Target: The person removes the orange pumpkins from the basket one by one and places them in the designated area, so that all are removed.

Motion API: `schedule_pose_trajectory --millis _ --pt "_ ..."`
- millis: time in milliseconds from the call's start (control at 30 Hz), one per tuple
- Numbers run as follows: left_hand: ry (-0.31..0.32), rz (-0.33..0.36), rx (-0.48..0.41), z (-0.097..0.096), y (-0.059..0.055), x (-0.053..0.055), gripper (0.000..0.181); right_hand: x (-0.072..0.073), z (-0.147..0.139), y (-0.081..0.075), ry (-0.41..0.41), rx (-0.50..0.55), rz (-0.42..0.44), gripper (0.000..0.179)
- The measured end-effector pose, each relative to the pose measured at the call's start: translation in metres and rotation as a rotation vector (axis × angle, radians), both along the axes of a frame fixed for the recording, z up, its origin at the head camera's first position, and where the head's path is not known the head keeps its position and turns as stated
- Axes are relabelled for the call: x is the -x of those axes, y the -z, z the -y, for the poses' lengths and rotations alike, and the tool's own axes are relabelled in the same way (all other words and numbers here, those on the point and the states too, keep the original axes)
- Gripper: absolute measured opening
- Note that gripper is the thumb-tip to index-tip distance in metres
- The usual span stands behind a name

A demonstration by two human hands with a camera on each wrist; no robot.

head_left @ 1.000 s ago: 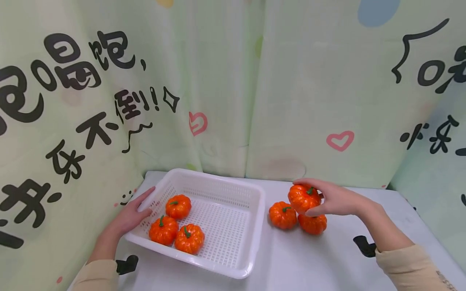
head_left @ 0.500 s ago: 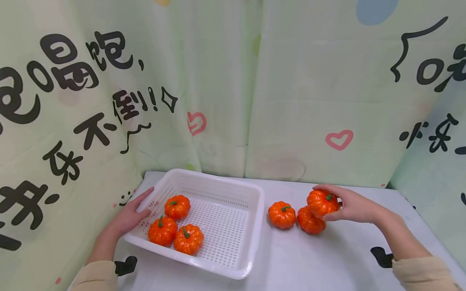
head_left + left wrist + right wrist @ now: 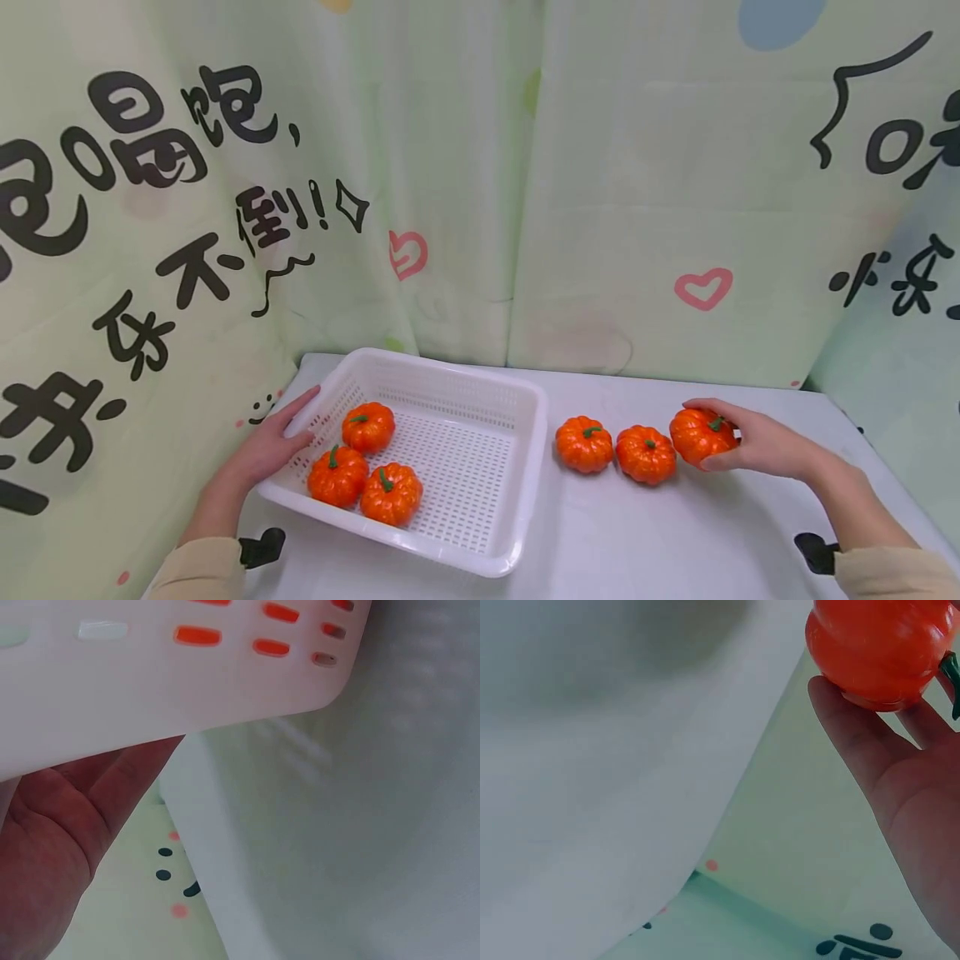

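Note:
My right hand holds a small orange toy pumpkin with a green stem, fingers behind it and thumb in front. In the right wrist view the pumpkin shows between the fingers at the upper right. Left of it, two more pumpkins, a middle one and a left one, sit on the white table. My left hand lies along the left side of a white perforated basket, its fingers extended. Three pumpkins are in the basket's left part. The left wrist view shows the palm below the basket's edge.
A pale green curtain with dark lettering and pink hearts hangs behind and to both sides of the white table. The basket takes up the table's left half.
My right hand has carried its pumpkin rightward and lower, from above the other pumpkins to beside them. The middle pumpkin is now fully in view. My left hand and the basket have stayed put.

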State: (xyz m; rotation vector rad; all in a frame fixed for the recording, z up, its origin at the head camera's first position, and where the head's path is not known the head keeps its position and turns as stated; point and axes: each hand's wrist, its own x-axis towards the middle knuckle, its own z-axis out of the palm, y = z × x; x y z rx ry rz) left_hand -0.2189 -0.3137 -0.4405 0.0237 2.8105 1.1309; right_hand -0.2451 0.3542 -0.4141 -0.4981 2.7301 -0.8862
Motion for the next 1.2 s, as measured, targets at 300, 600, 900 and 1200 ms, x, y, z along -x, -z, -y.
schedule_pose_trajectory --millis 300,600,900,1200 --pt "0.000 0.004 -0.007 -0.002 -0.002 -0.001 0.070 0.002 -0.013 0.016 0.031 -0.032 0.021 0.082" --pt "0.000 0.003 -0.005 -0.001 -0.001 0.000 0.070 0.004 -0.017 0.029 0.054 -0.039 0.089 0.083" --pt "-0.005 0.003 -0.013 -0.003 -0.002 -0.002 0.070 0.004 -0.020 0.037 0.061 -0.047 0.114 0.082" --pt "-0.010 0.004 -0.008 -0.003 -0.004 -0.002 0.069 0.004 -0.017 0.038 0.054 -0.030 0.121 0.088"
